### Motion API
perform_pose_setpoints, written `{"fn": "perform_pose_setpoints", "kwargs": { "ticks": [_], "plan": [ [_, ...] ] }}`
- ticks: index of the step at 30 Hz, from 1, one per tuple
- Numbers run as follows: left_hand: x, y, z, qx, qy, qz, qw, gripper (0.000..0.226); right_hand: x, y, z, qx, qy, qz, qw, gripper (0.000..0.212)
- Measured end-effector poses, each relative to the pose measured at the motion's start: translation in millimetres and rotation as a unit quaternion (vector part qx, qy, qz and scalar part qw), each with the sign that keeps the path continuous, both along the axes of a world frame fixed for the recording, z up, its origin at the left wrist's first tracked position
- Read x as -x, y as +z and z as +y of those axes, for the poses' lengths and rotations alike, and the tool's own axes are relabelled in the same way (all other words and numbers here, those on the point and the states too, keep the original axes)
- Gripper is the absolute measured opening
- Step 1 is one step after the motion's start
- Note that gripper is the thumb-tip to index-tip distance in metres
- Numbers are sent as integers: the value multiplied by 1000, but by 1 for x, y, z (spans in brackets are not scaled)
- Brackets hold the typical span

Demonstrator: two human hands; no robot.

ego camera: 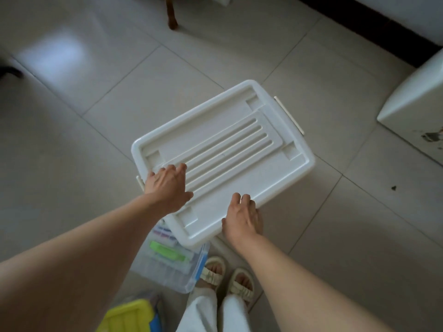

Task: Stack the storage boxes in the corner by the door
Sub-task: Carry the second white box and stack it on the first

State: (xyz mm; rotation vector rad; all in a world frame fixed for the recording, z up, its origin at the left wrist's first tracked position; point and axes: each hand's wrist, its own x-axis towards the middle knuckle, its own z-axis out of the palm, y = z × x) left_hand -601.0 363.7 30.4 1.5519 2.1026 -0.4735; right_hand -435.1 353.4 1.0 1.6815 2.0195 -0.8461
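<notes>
A white storage box [239,149] with a ribbed lid and side latches sits at an angle in the middle of the view, over the tiled floor. My left hand [167,185] rests flat on the lid near its left end, fingers spread. My right hand [242,216] lies on the lid's near edge with its fingertips touching the top. The box's near corner hides part of a clear storage box [167,269], which has a blue latch and coloured items inside. A yellow box [129,315] shows at the bottom edge.
My sandalled feet [227,276] stand just behind the clear box. A white cabinet corner [417,97] juts in at the right. A wooden furniture leg [172,15] stands at the top. Pale floor tiles spread to the left and beyond the white box.
</notes>
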Motion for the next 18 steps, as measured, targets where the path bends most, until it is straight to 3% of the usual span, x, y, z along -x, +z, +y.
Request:
{"fn": "perform_pose_setpoints", "kwargs": {
  "ticks": [10,18],
  "plan": [
    [48,-70,-70,23,-119,75,990,64,65,-56,-60,-27,137,36,990,63],
    [87,-138,-95,-77,-236,62,967,58,129,-110,-101,-92,160,21,983,76]
  ]
}}
